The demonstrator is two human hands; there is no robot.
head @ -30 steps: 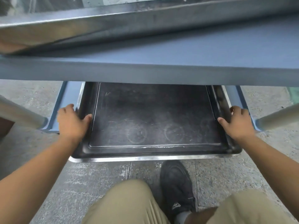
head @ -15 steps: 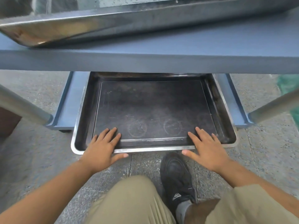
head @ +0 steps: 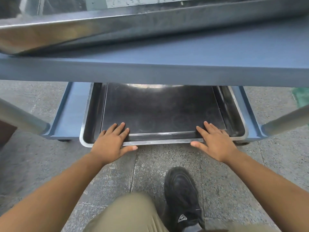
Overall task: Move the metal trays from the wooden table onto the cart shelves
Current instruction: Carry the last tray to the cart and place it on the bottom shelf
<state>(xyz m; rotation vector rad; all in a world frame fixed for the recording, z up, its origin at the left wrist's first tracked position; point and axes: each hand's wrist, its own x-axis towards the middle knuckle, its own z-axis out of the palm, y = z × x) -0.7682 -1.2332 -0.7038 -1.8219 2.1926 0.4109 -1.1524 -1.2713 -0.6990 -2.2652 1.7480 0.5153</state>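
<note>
Dark tray (head: 160, 111) seated on lower cart shelf (head: 71, 111) | second tray (head: 83, 29) at 12 o'clock, upper shelf | left hand (head: 110, 144), right hand (head: 215, 144) spread flat on near rim, gripping nothing | table unseen, remainder unknown

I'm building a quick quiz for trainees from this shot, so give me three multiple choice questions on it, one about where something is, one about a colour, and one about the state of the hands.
1. Where does the dark tray under the hands sit?
A. On the cart's bottom shelf
B. On the floor
C. On the top shelf

2. What colour are the cart shelves?
A. Red
B. Blue-grey
C. Yellow

3. How are the left hand and the right hand placed?
A. Curled around the tray's side rims
B. Hanging clear of the tray
C. Open and flat, fingers over the tray's near edge

Answers:
1. A, the tray lies inside the low shelf's raised lip, just above the floor.
2. B, both shelf surfaces show blue-grey.
3. C, both palms are spread with fingers reaching onto the tray and thumbs out in front of its near rim.
</note>
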